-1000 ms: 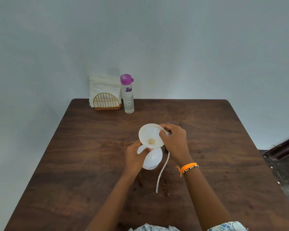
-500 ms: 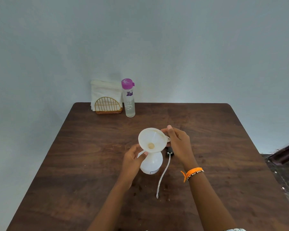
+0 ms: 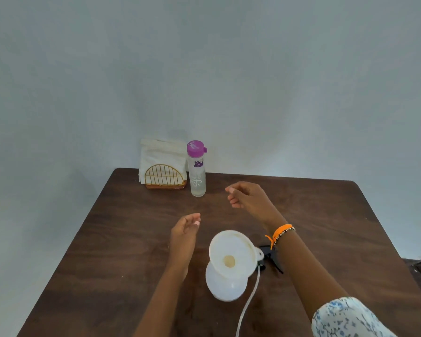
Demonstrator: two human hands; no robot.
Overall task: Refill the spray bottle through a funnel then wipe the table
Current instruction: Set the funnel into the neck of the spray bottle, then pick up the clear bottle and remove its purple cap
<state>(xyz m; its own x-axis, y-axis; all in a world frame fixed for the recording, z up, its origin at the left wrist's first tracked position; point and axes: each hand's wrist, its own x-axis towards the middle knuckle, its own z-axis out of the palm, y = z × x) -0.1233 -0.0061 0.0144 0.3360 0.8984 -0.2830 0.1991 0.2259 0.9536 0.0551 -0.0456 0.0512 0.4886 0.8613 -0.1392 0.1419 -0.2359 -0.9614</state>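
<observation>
Both hands (image 3: 184, 233) (image 3: 247, 198) have left the white plastic funnel (image 3: 231, 254), fingers loosely curled, empty; black sprayer head (image 3: 274, 259) partly hidden behind right wrist.

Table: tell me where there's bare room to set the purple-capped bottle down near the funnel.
Bare wood lies left of the spray bottle and funnel, beyond the left hand, out to the table edge. Its right is crowded: the sprayer head, its tube and the right arm.

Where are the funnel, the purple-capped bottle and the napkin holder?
funnel (image 3: 231, 254), head view, inner wall of the bowl.
purple-capped bottle (image 3: 197, 181), head view, clear body.
napkin holder (image 3: 164, 178), head view, gold wire front.
</observation>
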